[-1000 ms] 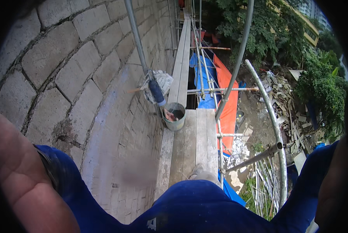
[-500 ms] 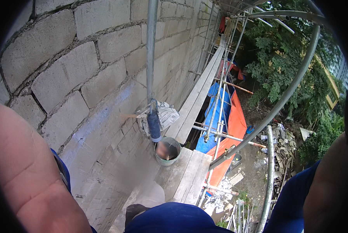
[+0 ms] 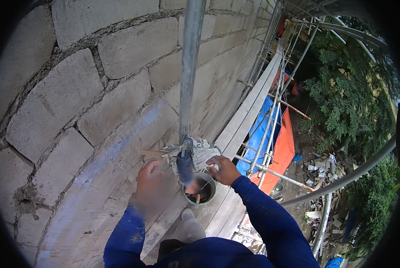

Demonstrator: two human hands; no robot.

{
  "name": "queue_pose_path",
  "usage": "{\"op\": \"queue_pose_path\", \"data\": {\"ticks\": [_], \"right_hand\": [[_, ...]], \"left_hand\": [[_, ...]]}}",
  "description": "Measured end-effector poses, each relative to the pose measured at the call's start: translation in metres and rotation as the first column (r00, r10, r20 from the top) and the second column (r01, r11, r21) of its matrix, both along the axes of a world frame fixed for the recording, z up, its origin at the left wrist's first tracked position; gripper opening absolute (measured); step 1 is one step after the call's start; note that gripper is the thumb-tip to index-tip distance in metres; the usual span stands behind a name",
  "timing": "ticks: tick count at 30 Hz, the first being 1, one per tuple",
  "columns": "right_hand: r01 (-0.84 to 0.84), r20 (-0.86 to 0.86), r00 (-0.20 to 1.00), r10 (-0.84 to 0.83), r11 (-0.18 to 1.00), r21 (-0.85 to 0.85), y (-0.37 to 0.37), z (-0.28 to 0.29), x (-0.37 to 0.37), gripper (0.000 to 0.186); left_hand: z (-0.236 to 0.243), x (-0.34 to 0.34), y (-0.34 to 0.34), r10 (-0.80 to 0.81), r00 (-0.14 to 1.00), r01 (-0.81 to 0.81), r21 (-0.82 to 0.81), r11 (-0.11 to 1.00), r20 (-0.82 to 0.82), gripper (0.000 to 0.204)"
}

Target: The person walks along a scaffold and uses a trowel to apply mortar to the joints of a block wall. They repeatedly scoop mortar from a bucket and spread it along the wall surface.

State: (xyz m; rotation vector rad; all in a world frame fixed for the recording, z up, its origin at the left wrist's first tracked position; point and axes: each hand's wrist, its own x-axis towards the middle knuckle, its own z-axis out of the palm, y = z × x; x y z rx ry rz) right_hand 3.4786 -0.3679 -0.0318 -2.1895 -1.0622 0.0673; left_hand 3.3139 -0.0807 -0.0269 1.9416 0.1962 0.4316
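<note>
A round bucket [image 3: 214, 194] stands on the scaffold planks below a steel post, with small pieces inside it. My right hand [image 3: 227, 171] is above its right rim, fingers pinched around something small and pale; a thin line, perhaps the bucket's wire handle, runs down from them. My left hand [image 3: 151, 185], partly blurred, is raised beside the block wall, fingers loosely bent and apart, nothing visible in them. Between my hands a dark blue cylinder [image 3: 184, 166] hangs at the post by a loop. Behind it is a crumpled printed sack [image 3: 205, 151].
The upright post [image 3: 189, 67] stands close in front of the concrete block wall [image 3: 124, 53]. Narrow planks [image 3: 258, 96] run far along the wall. Scaffold tubes [image 3: 294, 182], orange and blue sheeting [image 3: 278, 149], a rubble pile [image 3: 323, 169] and trees [image 3: 352, 80] lie to the right.
Both hands have come from the near left and right edges to the middle, around the bucket and cylinder. The view has shifted, so the wall looks larger and the post sits further right.
</note>
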Motion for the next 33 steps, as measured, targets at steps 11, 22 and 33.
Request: {"op": "queue_pose_path", "data": {"ticks": [11, 22, 33], "right_hand": [[0.194, 0.1, 0.98, -0.174, 0.95, -0.245, 0.113, -0.105, 0.117, 0.054], [0.035, -0.031, 0.999, -0.037, 0.998, -0.057, 0.108, -0.117, 0.109, 0.025], [-0.028, -0.012, 0.999, 0.03, 0.991, 0.13, 0.136, -0.096, 0.061, 0.018]], "left_hand": [[-0.006, 0.161, 0.02, -0.118, 0.987, 0.11, -0.081, 0.991, -0.111, 0.02], [-0.042, 0.078, 0.098, 0.209, 0.978, -0.2, -0.397, 0.896, -0.022, 0.014], [-0.051, 0.035, 0.089, 0.252, 0.959, -0.284, -0.437, 0.853, -0.131, 0.014]]}}
